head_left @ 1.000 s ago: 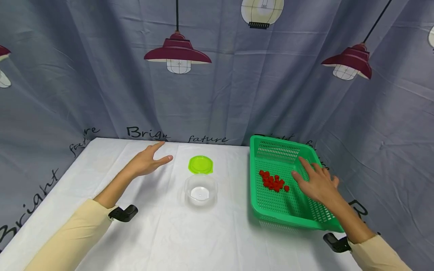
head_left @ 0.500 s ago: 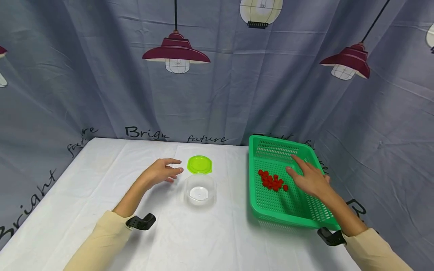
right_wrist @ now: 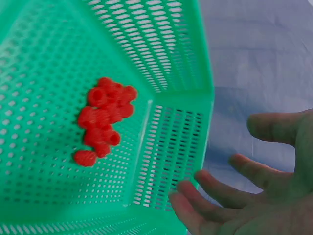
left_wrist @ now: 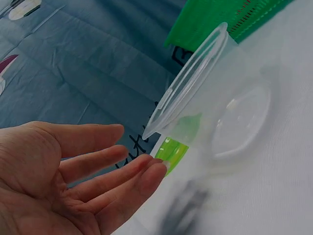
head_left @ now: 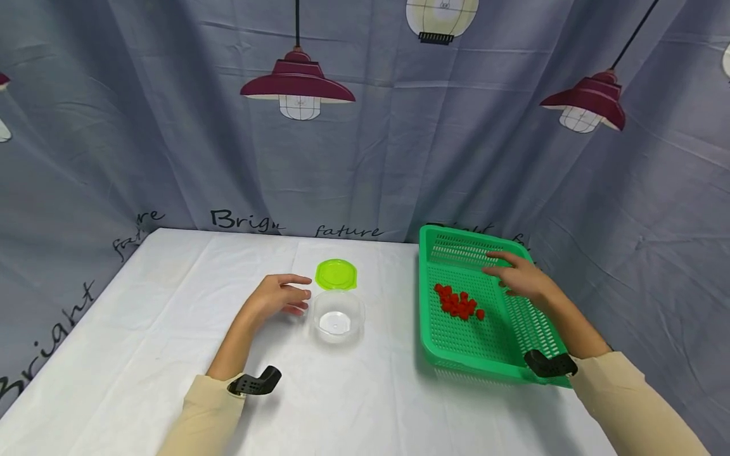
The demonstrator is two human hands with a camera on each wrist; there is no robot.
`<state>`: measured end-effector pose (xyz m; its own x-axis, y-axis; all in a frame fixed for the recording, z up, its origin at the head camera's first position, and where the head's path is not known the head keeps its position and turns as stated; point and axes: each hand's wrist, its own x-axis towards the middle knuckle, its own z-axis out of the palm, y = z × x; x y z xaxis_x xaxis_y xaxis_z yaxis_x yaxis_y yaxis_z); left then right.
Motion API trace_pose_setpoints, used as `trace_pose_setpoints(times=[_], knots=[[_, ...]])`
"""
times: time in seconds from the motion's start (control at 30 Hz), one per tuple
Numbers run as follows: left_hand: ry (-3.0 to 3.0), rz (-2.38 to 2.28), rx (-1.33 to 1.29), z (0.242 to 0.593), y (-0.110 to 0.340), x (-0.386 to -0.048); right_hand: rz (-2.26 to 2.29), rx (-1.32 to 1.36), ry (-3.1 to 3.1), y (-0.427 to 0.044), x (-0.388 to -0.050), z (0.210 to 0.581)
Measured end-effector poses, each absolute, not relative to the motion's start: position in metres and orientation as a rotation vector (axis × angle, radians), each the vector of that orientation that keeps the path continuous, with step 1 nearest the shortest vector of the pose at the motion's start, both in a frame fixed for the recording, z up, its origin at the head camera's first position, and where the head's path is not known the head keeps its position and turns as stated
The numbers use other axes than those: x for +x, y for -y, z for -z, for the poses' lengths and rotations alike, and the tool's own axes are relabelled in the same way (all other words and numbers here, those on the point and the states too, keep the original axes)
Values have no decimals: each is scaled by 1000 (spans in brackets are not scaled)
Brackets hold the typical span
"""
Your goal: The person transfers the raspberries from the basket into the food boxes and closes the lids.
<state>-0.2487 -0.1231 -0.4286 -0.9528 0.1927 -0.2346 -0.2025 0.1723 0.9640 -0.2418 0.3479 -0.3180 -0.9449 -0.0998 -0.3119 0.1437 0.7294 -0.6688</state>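
Observation:
Just left of a clear plastic bowl (head_left: 336,320) is my left hand (head_left: 276,296), its fingers loosely extended toward the rim. In the left wrist view a small gap shows between the fingertips (left_wrist: 159,169) and the bowl (left_wrist: 234,98). Behind the bowl lies a lime-green lid (head_left: 336,273), flat on the table. My right hand (head_left: 521,278) hovers over the right side of a green perforated basket (head_left: 423,304), holding nothing, fingers extended. Several red raspberries (head_left: 458,303) lie in a heap on the basket floor; in the right wrist view these raspberries (right_wrist: 105,115) look hollow at one end.
A white cloth (head_left: 365,399) covers the table. Behind it hangs a grey-blue curtain (head_left: 376,158) printed with lamps and lettering. Each wrist carries a black camera mount, such as the left mount (head_left: 256,381). The basket's raised walls surround the raspberries.
My left hand has moved right and down toward the bowl, its fingers less spread. My right hand has shifted slightly left and up over the basket and turned. Bowl, lid and raspberries stay put.

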Motion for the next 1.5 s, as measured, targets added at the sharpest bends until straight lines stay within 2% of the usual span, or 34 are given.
trace_pose_setpoints(times=[0.43,0.73,1.13,1.5], knots=[[-2069,-1944,-18,442,116,-245,1197,139,-2413,-370,-270,325],[-2074,-1972,23,448,118,-241,1250,260,-2279,-384,-284,348],[-2063,-1974,21,452,114,-240,1267,296,-2108,-404,-291,380],[-2036,-2000,-22,455,111,-240,1184,296,-2199,-408,-287,394]])
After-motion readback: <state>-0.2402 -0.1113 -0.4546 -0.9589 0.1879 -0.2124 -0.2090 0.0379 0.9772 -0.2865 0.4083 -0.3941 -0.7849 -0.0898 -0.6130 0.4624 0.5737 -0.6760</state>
